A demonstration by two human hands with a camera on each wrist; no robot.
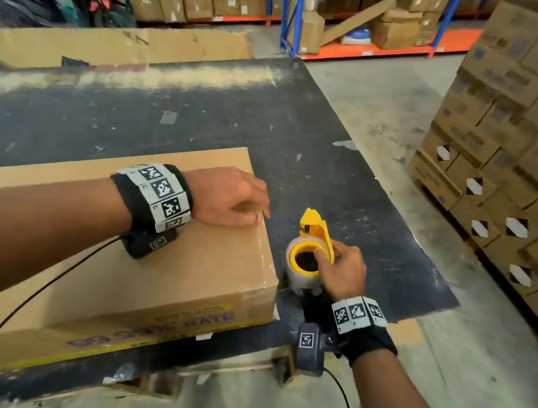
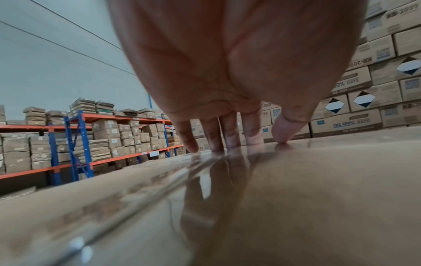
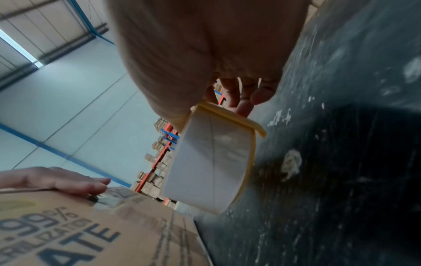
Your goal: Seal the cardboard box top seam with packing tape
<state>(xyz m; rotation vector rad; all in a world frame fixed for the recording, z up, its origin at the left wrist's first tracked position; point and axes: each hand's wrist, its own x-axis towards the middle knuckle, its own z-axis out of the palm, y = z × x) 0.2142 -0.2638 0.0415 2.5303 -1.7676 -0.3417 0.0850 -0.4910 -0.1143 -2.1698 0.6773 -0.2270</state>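
At lower centre of the head view the right hand grips the yellow tape dispenser just off the cardboard box, on whose taped top the left hand presses with straight fingers, all on the dark counter.

We take the cardboard box as our landmark: it lies flat on the surface, at its near edge. On the box top, at its far right corner, rests our left hand, fingers straight and touching the tape strip that runs along the top. Just right of the box, on the surface, stands the tape dispenser, with our right hand in a grip on it. Behind the box lies a flattened carton; farther behind stand shelves. Well to the right of the box, stacked cartons stand on the floor.
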